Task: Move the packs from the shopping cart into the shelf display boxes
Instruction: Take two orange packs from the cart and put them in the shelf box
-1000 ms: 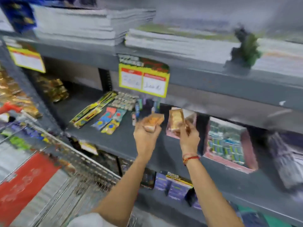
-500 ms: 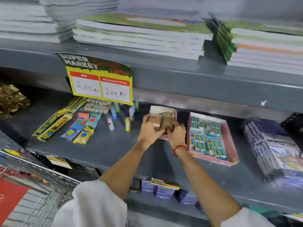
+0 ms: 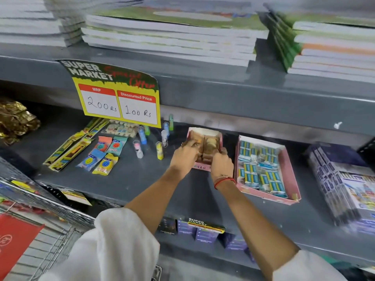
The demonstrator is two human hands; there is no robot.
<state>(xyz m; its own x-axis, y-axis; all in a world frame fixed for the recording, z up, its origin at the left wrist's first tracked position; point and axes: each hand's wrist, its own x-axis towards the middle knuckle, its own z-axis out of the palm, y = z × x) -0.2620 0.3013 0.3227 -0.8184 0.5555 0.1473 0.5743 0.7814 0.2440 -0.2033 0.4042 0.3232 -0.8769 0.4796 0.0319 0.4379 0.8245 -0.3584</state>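
A small pink display box stands on the grey middle shelf. Two golden-brown packs sit side by side inside it. My left hand grips the left pack at the box's left side. My right hand holds the right pack from the front, covering the box's near wall. Right of it lies a larger pink display box filled with several blue packs. The wire shopping cart is at the lower left, with a red item in it.
A yellow price sign hangs from the upper shelf edge. Sharpener packs, long yellow packs and small upright tubes lie left of the box. Stacked purple booklets at right; notebook piles above.
My hands brought the two golden packs from mid-air down into the small pink box. The view swung right, away from the cart, and closer to the shelf.
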